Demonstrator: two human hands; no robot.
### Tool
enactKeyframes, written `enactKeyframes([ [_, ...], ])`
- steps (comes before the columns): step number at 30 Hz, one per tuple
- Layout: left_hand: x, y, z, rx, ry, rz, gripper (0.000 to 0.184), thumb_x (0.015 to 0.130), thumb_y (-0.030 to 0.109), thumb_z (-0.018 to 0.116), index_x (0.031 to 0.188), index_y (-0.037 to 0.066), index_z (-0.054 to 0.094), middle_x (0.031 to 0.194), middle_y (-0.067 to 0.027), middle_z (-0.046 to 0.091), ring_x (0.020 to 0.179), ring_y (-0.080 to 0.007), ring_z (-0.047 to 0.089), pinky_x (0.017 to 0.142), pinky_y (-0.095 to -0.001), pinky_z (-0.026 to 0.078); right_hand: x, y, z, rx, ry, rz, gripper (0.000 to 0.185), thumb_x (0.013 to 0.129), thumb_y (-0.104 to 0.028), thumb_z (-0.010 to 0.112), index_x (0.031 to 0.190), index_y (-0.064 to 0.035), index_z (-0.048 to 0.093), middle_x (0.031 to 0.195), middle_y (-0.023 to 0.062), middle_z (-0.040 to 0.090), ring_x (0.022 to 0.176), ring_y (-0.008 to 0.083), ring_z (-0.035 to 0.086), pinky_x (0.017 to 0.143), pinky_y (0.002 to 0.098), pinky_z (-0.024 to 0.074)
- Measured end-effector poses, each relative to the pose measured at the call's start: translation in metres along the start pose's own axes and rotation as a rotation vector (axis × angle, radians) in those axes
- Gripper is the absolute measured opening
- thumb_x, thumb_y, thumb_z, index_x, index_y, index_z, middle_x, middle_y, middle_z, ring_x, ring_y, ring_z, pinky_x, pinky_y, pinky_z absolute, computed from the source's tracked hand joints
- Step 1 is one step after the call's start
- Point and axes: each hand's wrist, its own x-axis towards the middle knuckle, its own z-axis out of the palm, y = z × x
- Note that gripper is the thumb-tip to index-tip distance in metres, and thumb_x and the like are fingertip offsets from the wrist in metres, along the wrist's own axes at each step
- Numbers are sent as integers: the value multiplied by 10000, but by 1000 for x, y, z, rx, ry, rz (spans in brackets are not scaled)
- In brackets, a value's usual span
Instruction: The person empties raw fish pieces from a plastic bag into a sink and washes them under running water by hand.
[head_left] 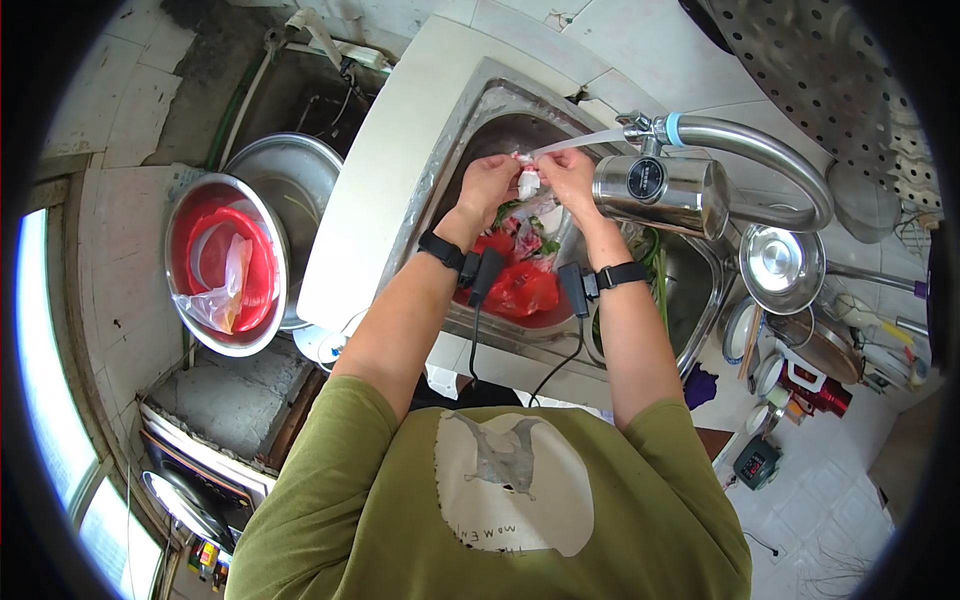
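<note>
Water [580, 142] streams from the tap [647, 130] onto my fingertips over the left sink basin [445, 205]. My left hand [490, 186] and my right hand [567, 180] are close together, fingers pinched on a small red-and-white piece [529, 183]. Its kind is too small to make out, and the fingers partly cover it. Below them in the basin lies a red plastic bag [524, 290]. Around it are green leafy scraps and pale and pinkish bits [527, 240].
A steel cylinder [655, 190] on the tap juts out beside my right hand. Long green stalks [655, 270] lie at the right basin [700, 290]. At left, a metal bowl [180, 290] holds a red basin [262, 262]. Several pots and lids [782, 268] stand at right.
</note>
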Motion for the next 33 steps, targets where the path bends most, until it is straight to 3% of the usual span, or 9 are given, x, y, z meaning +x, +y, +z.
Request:
enactKeyframes([
  [3,6,-3,-1,243,-17,65,163,1007,137,559,960,48,688,904,-29,705,810,-105,657,756,-266,545,3,-5,6,-259,17,-142,172,887,-161,688,875,7,725,781,16,726,674,100,645,641,262,501],
  [10,6,-2,-1,352,-23,143,188,987,150,575,917,25,695,834,-17,687,728,-78,629,670,-272,533,-2,-39,-6,-473,-54,-82,224,876,-198,716,934,15,754,758,23,726,670,89,652,628,277,517],
  [13,6,3,-2,754,75,354,208,951,173,616,883,-3,703,786,-105,715,673,-186,668,650,-321,541,0,-27,-2,-244,-99,-65,229,850,-185,730,943,22,762,745,37,730,664,82,660,620,262,519],
  [15,6,3,0,1046,133,545,257,930,208,614,883,-27,708,822,-236,714,746,-364,705,712,-415,561,-9,-24,3,-234,16,-103,312,891,-245,721,977,54,743,842,115,746,732,150,676,708,308,540],
  [18,2,9,9,1236,181,475,284,932,223,579,911,-27,712,916,-298,688,869,-471,673,805,-497,550,-27,-46,9,-321,39,-104,302,894,-227,727,992,58,718,866,116,739,747,166,677,736,313,548],
  [26,5,13,-4,1262,121,406,312,949,229,528,944,-26,709,890,-266,706,846,-426,699,814,-471,553,3,8,-4,-199,152,-188,205,875,-190,735,900,13,752,764,64,736,682,104,670,646,254,537],
  [28,7,11,-6,1159,100,409,316,949,226,524,957,-30,709,864,-261,706,815,-419,702,799,-448,558,-7,-10,-10,-67,71,-28,189,884,-178,732,900,11,740,786,53,727,687,100,654,632,244,520],
  [31,7,9,1,973,114,547,302,955,216,555,976,-40,713,815,-205,723,712,-321,713,706,-380,563,4,5,-11,-192,48,-190,188,884,-171,731,934,10,735,801,34,713,697,86,641,625,236,505],
  [33,9,8,9,726,83,413,247,956,175,606,991,-40,721,802,-141,739,662,-207,703,637,-325,553,-1,6,-6,-186,40,-161,241,895,-214,720,953,20,723,836,63,718,748,128,654,696,278,518],
])
